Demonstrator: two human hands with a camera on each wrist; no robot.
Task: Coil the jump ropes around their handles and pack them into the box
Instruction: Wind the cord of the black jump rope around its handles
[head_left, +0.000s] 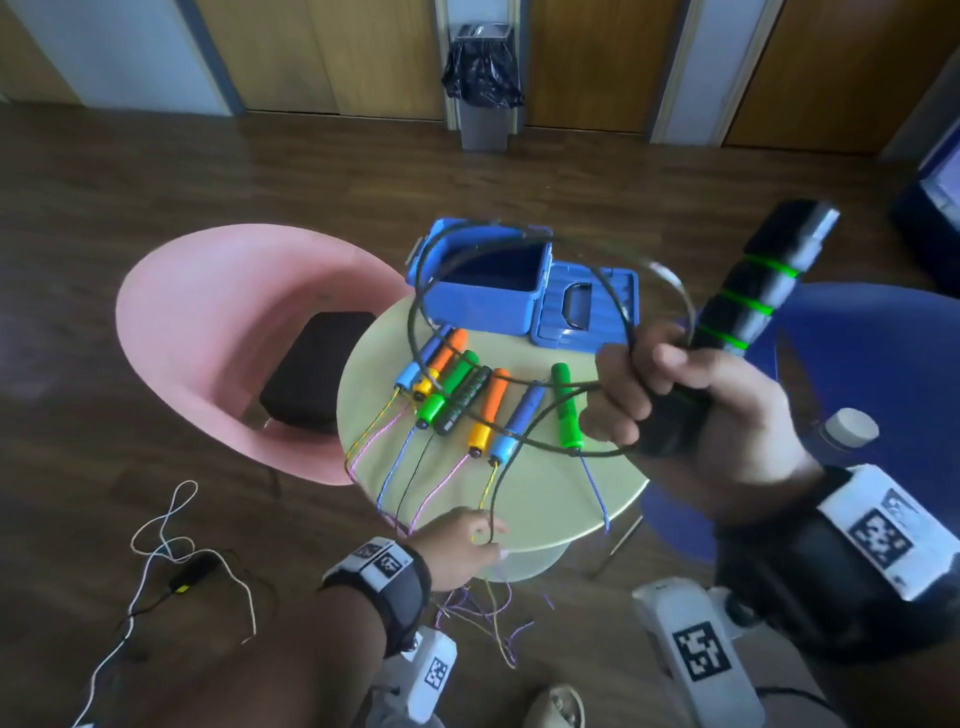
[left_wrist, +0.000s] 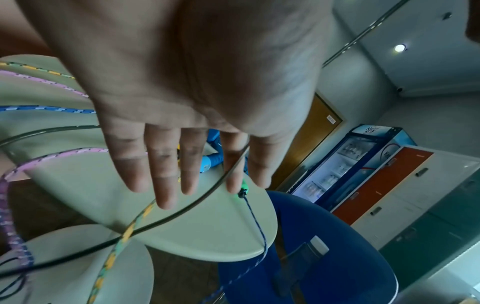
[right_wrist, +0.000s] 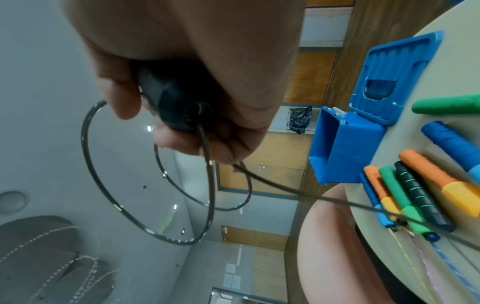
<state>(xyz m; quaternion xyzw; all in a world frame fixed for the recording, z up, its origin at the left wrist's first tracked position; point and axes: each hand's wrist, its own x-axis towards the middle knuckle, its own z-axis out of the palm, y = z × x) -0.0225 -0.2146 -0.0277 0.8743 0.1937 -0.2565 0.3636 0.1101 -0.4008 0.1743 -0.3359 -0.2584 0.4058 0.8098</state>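
**First rope mid-coil, box still empty**

Your right hand (head_left: 691, 410) was clenched around the black handle (head_left: 748, 306) with green rings, at centre right of the head view. Its long axis ran diagonally, capped end toward the upper right of the frame, rope end down in your fist. The black rope (head_left: 519, 244) made a couple of loose loops hanging off that hand, in front of the box; they weren't yet tight around the handle.

Your left hand (head_left: 462, 540) sat at the near edge of the tabletop (head_left: 545, 499), lower centre. Fingers (left_wrist: 163, 170) were straight and spread, with the black rope running between the index finger and thumb; not a closed grip.

The blue box (head_left: 488, 291) sat open at the far side of the tabletop, lid flat to its right. What showed of its inside was empty.

Seven more handles (head_left: 483, 405) lay in a row mid-tabletop, long axes roughly parallel, rope ends toward you, ropes trailing over the near edge onto the floor. One was the black rope's mate.

My read: early stage. Nothing packed, one rope partly coiled, three untouched.
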